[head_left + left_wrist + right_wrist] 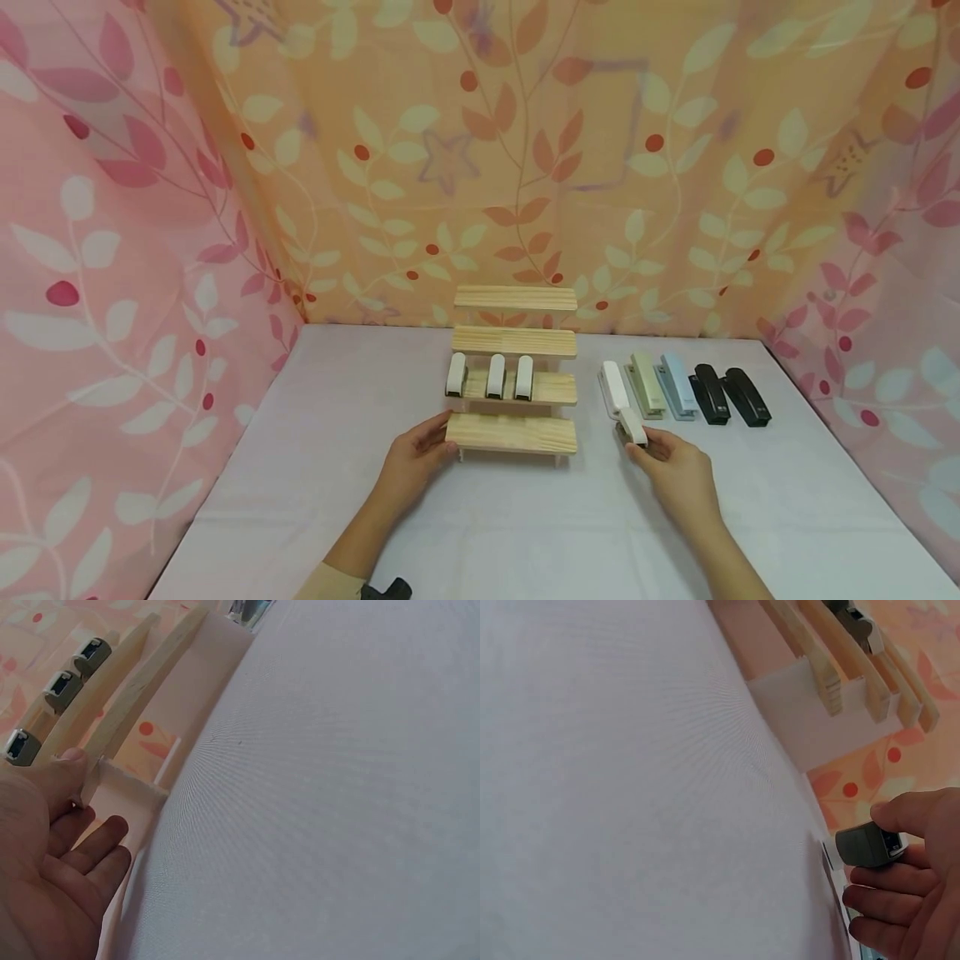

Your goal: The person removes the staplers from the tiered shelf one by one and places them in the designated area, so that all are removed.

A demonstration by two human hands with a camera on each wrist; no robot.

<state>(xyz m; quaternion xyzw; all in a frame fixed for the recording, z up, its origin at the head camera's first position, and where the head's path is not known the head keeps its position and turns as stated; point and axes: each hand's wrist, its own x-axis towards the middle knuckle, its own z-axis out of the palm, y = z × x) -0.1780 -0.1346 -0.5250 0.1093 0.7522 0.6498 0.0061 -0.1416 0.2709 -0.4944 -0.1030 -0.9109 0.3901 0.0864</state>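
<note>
My left hand [418,458] holds the left end of the lowest board of a wooden tiered display rack [510,435]; in the left wrist view its thumb lies on the board's edge. Three white staplers, among them a middle one [496,377], stand side by side on the rack's second board from the bottom. To the right of the rack, my right hand [678,471] pinches another white stapler [632,427] between thumb and fingers. In the right wrist view this stapler's dark end [866,845] shows. Just behind it lies a further white stapler [613,387].
Along the table's right side stand a green stapler [646,386], a light blue stapler [677,387], a black stapler [711,394] and another black stapler [747,397]. A white cloth [495,533] covers the table. Patterned curtains [510,150] rise behind and at both sides.
</note>
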